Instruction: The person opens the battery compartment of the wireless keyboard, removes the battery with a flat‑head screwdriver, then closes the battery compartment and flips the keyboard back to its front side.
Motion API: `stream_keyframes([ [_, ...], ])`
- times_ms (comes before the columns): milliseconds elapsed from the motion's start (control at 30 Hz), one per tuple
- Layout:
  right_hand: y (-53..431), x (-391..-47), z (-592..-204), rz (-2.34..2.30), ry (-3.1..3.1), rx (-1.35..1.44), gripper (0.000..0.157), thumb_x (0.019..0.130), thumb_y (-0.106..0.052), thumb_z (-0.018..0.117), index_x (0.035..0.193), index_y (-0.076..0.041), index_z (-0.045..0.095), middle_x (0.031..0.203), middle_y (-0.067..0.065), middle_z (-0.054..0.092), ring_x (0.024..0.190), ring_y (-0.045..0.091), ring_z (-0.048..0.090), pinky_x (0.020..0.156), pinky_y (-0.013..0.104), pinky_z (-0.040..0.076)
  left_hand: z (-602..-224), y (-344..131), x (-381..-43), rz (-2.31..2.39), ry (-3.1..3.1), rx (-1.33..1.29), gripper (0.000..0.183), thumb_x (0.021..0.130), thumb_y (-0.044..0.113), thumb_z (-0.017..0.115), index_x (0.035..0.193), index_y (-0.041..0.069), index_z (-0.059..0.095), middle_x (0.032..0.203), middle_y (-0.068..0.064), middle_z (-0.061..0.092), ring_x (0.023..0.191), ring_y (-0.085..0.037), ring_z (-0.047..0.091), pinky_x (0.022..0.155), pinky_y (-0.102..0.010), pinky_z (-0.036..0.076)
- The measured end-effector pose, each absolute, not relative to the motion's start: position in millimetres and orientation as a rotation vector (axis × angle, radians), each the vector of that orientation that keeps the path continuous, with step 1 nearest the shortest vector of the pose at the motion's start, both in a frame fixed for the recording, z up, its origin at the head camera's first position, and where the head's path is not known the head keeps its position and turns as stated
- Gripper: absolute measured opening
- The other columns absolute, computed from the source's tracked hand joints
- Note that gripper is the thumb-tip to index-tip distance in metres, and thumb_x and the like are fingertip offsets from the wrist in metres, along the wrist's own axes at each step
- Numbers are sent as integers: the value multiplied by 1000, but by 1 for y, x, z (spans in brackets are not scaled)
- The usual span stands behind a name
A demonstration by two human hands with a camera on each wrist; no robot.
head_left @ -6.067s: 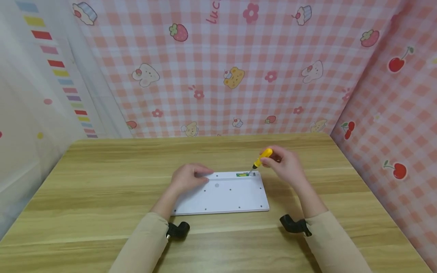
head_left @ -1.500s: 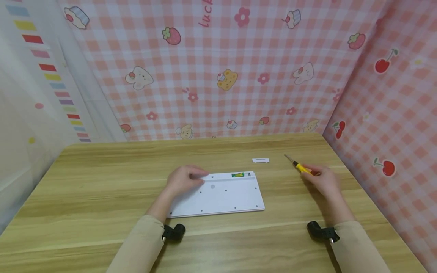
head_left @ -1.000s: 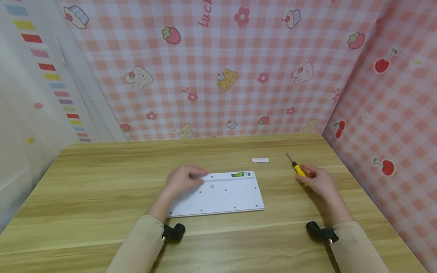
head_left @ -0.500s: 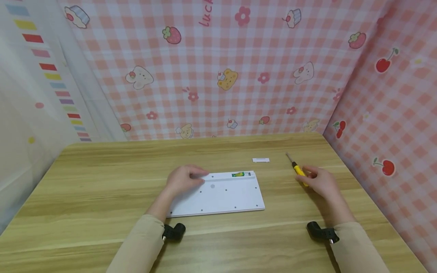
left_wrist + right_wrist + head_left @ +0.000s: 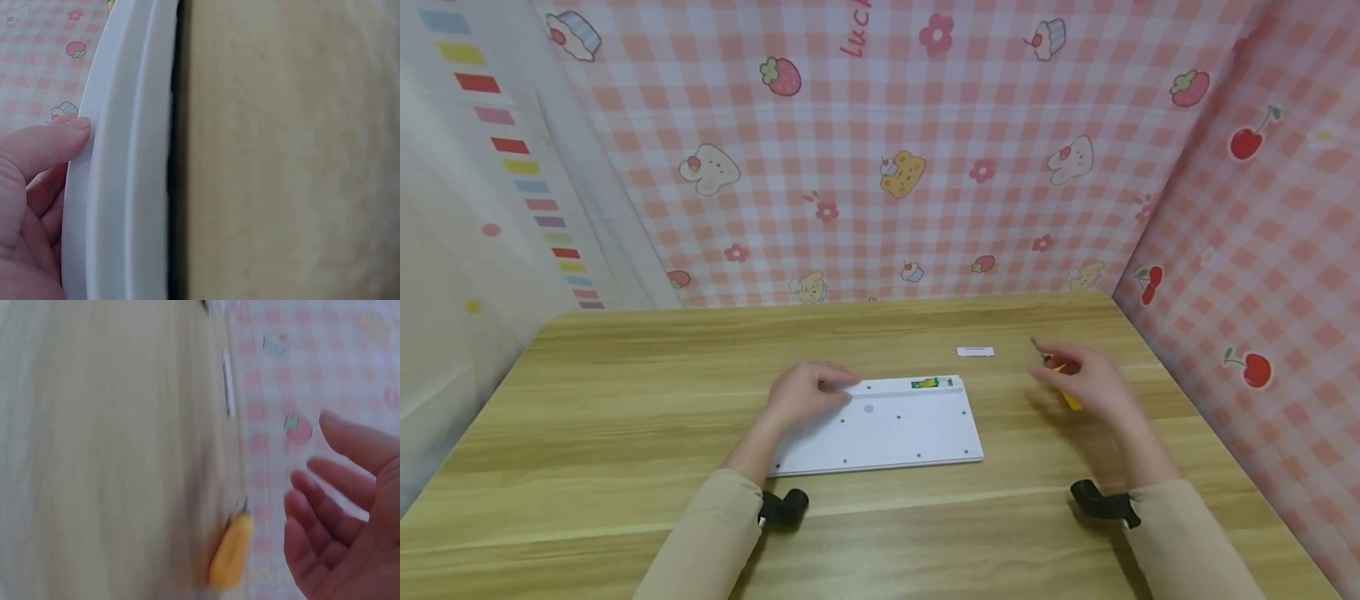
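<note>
A white keyboard (image 5: pixel 880 437) lies underside up on the table, a green-and-yellow battery (image 5: pixel 925 383) showing in its uncovered slot. My left hand (image 5: pixel 805 396) pinches its far edge; in the left wrist view the thumb (image 5: pixel 69 137) presses the white rim and the other fingers bend behind it. To the right, a yellow-handled screwdriver (image 5: pixel 1070 401) lies on the table, partly hidden beneath my right hand (image 5: pixel 1093 383). The right wrist view shows that hand apart from the screwdriver (image 5: pixel 231 556), fingers loosely bent around nothing. A small white battery cover (image 5: pixel 975 352) rests behind the keyboard.
The wood-grain table (image 5: pixel 625 400) ends at a pink checked cloth (image 5: pixel 850 125) behind and at the right. A pale curtain (image 5: pixel 467 208) hangs on the left. A black wrist camera (image 5: pixel 784 508) is on each forearm.
Earlier the screwdriver tip was at the battery slot; then my right hand brought it to the right. Now that hand has let go and lifted slightly. The left hand stays on the keyboard.
</note>
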State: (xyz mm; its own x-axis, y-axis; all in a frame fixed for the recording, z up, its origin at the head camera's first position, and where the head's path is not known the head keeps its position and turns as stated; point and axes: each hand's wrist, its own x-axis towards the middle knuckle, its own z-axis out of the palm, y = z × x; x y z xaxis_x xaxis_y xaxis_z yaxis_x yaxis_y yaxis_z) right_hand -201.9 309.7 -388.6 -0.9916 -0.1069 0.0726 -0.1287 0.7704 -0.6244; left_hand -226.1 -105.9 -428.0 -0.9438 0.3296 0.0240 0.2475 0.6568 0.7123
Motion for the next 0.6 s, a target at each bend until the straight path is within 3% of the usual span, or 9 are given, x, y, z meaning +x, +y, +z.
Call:
stream_keyframes([
  [333, 246, -216, -393, 1244, -2914, 513, 39, 90, -15, 74, 126, -2, 67, 109, 14, 70, 98, 26, 62, 83, 38, 51, -428, -106, -227, 1177, 2759, 480, 28, 85, 14, 78, 112, 21, 77, 122, -3, 69, 114, -25, 62, 101, -45, 46],
  [600, 212, -226, -403, 1230, -2951, 681, 35, 90, -16, 74, 124, -8, 70, 108, 6, 69, 90, 21, 59, 77, 35, 52, -430, -107, -228, 1179, 2760, 497, 27, 85, 15, 78, 112, 21, 77, 121, -2, 69, 114, -24, 62, 101, -45, 46],
])
